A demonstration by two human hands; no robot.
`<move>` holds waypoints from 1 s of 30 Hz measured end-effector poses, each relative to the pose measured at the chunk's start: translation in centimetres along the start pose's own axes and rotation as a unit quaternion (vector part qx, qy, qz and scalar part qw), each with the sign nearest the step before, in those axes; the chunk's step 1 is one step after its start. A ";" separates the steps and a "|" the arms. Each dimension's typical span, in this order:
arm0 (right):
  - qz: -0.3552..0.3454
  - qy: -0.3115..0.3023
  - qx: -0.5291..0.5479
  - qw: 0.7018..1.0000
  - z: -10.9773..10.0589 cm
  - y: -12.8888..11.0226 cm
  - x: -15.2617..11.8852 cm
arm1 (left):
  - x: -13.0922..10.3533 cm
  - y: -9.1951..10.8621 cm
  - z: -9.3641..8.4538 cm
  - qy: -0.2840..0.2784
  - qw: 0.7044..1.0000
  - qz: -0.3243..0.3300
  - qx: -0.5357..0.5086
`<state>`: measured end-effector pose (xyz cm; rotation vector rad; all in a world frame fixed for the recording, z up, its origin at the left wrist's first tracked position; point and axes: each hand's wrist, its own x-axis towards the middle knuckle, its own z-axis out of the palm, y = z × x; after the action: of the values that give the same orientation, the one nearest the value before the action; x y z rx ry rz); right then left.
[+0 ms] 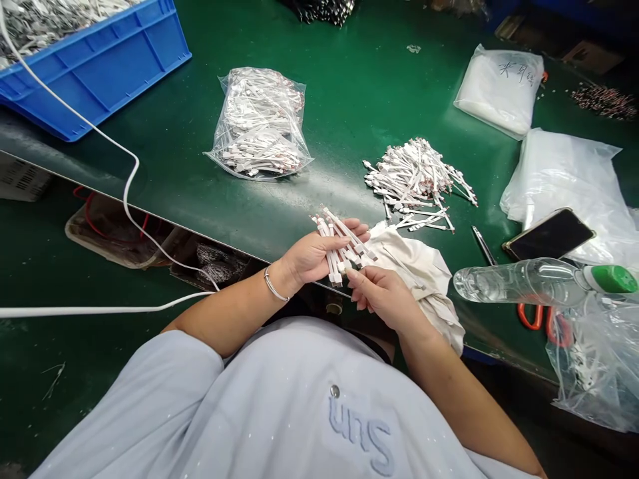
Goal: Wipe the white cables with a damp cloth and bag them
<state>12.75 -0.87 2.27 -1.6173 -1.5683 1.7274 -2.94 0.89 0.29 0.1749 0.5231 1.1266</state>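
Note:
Near the table's front edge, my left hand (312, 258) is closed round a small bunch of short white cables (333, 245), the thumb lying over them. My right hand (382, 293) is just right of it, thumb and fingers pinched at the lower ends of the bunch; what is between its fingertips is too small to make out. A loose pile of similar white cables (417, 174) lies on the green table beyond my hands. Further left sits a clear bag (262, 123) filled with more of them. A cream cloth (417, 266) lies beside my right hand.
A blue crate (100, 73) stands at the back left, with a white cord (130, 174) hanging in front. On the right are a bottle (524, 281), a phone (552, 234), orange-handled scissors (530, 317), tweezers (482, 245) and plastic bags (564, 173).

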 end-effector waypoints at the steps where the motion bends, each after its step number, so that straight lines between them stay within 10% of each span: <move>1: -0.009 0.009 -0.004 1.000 0.0 0.0 0.0 | 0.0 0.0 -0.1 -0.005 1.000 0.000 0.004; 11: -0.010 0.013 0.060 0.998 0.1 -0.2 0.0 | 0.2 0.0 -0.4 -0.046 0.999 0.012 0.020; 17: 0.029 -0.122 0.145 0.982 -0.3 0.3 -1.5 | 0.2 1.0 0.7 -0.065 0.971 0.093 0.209; 19: 0.044 -0.199 0.195 0.959 -0.2 1.2 -2.0 | -0.2 1.5 1.0 -0.120 0.896 0.176 0.389; 25: 0.091 -0.317 0.382 0.864 1.3 5.0 -1.7 | -1.2 0.3 -1.0 -0.346 0.504 0.259 0.748; 30: 0.114 -0.303 0.374 0.869 2.2 5.6 -0.9 | -1.6 -0.7 -2.4 -0.353 0.389 0.252 0.813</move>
<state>13.63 -4.69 -2.41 -0.9219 -0.6789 2.6917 -4.04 -1.18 -1.54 2.6193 0.6052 0.5055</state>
